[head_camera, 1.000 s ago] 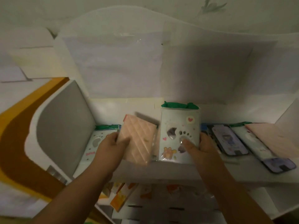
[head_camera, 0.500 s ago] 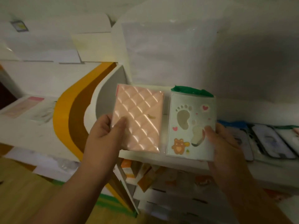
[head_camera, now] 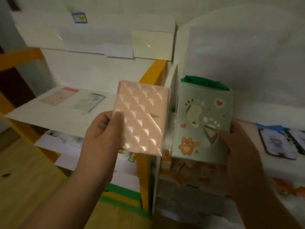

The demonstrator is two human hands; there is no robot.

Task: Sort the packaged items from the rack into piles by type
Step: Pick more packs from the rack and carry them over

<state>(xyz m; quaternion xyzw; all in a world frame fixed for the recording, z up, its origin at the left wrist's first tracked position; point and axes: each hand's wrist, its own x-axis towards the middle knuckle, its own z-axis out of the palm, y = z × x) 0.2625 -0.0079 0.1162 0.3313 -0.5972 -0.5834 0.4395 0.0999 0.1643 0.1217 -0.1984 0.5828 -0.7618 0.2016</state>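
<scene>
My left hand grips a pink quilted package by its lower left edge, thumb on its front. My right hand holds a pale green package with footprints, hearts, a bear and a green top strip, thumb pressed on its lower right front. Both packages are held upright side by side, in front of the white rack's left side panel. On the white shelf to the left lie a pink flat package and a green-edged one, apart from each other.
More packaged phone cases lie on the rack shelf at the right. Orange packages fill the rack's lower tier. An orange frame post stands between rack and left shelf. Wooden floor shows at the lower left.
Both hands have carried their packages up and off the rack shelf, and my view has swung left, bringing the left shelf with its two flat packages into sight.
</scene>
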